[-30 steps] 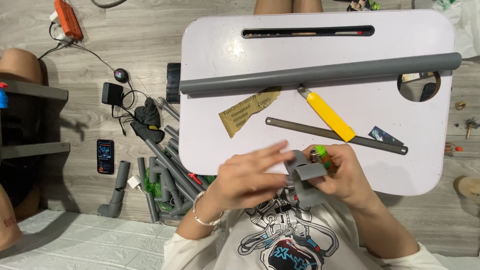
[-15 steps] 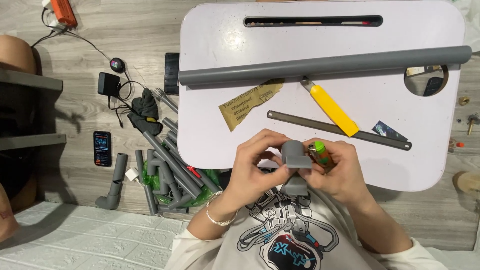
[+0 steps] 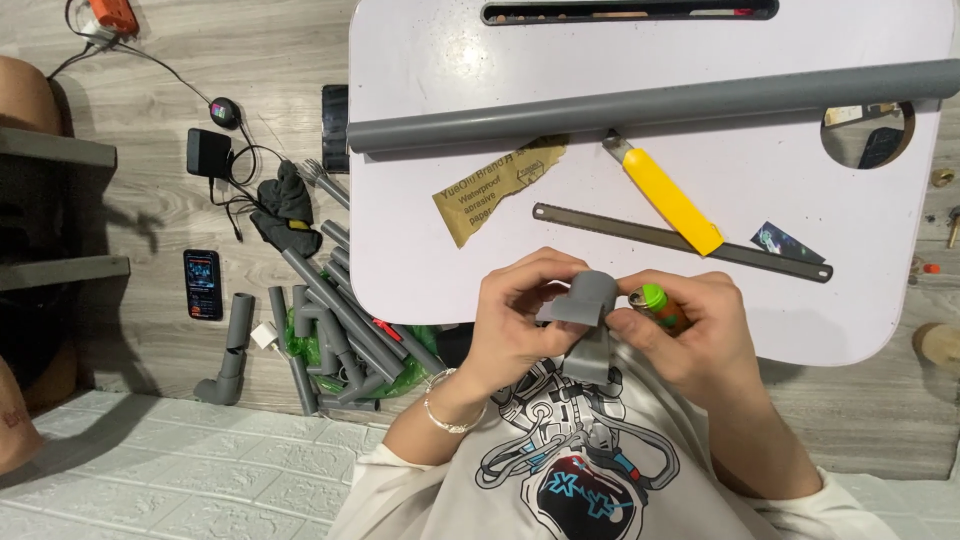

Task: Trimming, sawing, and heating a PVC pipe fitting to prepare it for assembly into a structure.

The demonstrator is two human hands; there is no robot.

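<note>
Both sets of fingers closing on one grey pipe fitting (image 3: pixel 585 300) — left hand (image 3: pixel 520 320) pinching its upper elbow end from the left, right hand (image 3: pixel 690 330) pressing in from the right while also clamping a small green-capped tube (image 3: pixel 655 300) against the palm. Holding the fitting between the two hands, just off the near edge of the white lap table (image 3: pixel 420 240), long axis running down toward the chest — left fingers gripping more of it.

On the white tabletop (image 3: pixel 420 80) lie one long grey plastic pipe (image 3: pixel 650 105), one yellow-handled knife (image 3: pixel 668 197), one bare metal saw blade (image 3: pixel 680 240) and one brown sandpaper scrap (image 3: pixel 495 187).
</note>
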